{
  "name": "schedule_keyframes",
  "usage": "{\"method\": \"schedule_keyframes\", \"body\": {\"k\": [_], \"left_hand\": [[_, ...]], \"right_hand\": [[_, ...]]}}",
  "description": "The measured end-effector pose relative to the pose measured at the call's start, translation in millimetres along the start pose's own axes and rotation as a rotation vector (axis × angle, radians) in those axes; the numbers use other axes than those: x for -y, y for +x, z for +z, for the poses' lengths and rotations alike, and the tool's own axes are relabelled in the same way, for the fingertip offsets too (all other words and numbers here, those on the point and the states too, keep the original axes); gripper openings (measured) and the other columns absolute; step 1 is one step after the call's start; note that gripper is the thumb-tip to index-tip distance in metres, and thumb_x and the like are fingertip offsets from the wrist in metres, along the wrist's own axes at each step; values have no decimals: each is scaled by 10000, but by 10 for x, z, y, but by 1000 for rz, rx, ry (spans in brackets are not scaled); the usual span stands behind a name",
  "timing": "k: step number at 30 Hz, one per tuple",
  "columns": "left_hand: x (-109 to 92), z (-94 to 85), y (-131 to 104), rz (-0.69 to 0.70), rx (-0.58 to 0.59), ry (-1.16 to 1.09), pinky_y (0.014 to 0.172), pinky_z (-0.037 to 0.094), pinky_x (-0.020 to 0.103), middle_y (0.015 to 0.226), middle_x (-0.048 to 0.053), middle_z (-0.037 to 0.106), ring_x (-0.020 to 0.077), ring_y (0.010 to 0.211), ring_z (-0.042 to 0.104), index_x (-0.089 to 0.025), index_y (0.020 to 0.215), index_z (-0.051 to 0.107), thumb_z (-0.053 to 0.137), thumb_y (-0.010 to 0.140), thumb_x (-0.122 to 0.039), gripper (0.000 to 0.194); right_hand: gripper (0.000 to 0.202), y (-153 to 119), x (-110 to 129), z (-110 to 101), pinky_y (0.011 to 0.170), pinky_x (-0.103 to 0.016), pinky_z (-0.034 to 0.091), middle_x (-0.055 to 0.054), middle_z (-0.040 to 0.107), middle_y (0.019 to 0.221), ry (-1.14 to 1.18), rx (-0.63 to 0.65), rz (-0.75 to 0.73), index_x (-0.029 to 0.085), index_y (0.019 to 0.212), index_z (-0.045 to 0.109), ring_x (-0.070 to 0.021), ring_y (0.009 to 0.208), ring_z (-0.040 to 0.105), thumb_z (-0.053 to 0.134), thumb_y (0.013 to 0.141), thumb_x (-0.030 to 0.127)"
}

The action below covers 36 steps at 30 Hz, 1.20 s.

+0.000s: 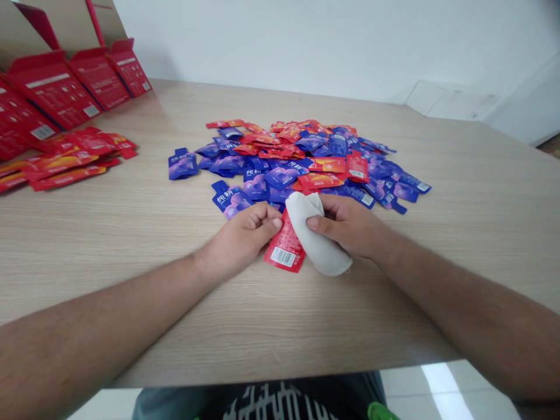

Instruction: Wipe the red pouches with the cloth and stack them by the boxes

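Observation:
Between finger and thumb, my left hand [249, 236] pinches the edge of a red sachet [286, 245], its barcode side facing me. My right hand [350, 224] grips a folded white cloth [317, 242], which lies across the sachet's upper right part and hides it. Just beyond both hands spreads a heap of purple sachets [280, 175] and red-orange sachets [324, 165]. A purple sachet [231, 199] lies close to my left hand's knuckles.
At the back left stand several open red boxes [56, 90]. In front of them is a pile of red sachets [70, 157]. A lone purple sachet [182, 164] lies left of the heap. The wooden table [175, 326] ends near my body; a white wall [280, 52] rises behind it.

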<state>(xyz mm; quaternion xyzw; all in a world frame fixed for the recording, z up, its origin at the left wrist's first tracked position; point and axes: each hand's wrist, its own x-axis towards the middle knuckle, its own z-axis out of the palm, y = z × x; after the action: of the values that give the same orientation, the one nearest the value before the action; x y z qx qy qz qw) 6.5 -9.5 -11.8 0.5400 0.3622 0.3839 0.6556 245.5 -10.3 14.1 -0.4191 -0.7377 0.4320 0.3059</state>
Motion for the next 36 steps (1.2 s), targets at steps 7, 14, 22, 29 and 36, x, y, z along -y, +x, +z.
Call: {"method": "schedule_keyframes", "body": {"k": [7,14,22,29,36], "left_hand": [[-55,-43,-31,123,24,435,549,379,232,686,-32,548,106,584,444,-188,830,542,590,954,-337,199],[-37,-37,-32,116,27,373,532,353,225,676,-39,540,99,571,429,-192,856,535,597,958,-328,181],[14,-93,34,105,54,232,542,366,221,708,-37,555,93,578,453,-191,855,545,659,926,-322,188],[50,-118,44,67,46,138,546,379,217,723,-22,582,97,584,496,-188,849,565,692,921,-356,223],[67,-122,46,18,31,84,514,350,204,697,-25,588,92,554,491,-190,860,568,714,912,-355,227]], "right_hand": [[350,-16,99,-31,642,-290,466,-26,706,934,-206,-63,-65,193,1080,691,-188,770,638,653,956,517],[190,-105,219,-34,737,-336,430,-71,654,957,-832,-237,-276,182,966,613,-228,874,606,641,969,371],[164,-159,259,57,762,-353,452,-102,659,1028,-979,-160,-284,175,1064,621,-250,913,609,596,996,322],[120,-170,254,120,752,-333,449,-83,666,1025,-956,27,-343,207,1056,639,-231,913,607,584,991,292],[122,-154,228,128,758,-346,453,-90,659,1026,-939,21,-349,194,1029,631,-240,913,610,594,982,300]]}}
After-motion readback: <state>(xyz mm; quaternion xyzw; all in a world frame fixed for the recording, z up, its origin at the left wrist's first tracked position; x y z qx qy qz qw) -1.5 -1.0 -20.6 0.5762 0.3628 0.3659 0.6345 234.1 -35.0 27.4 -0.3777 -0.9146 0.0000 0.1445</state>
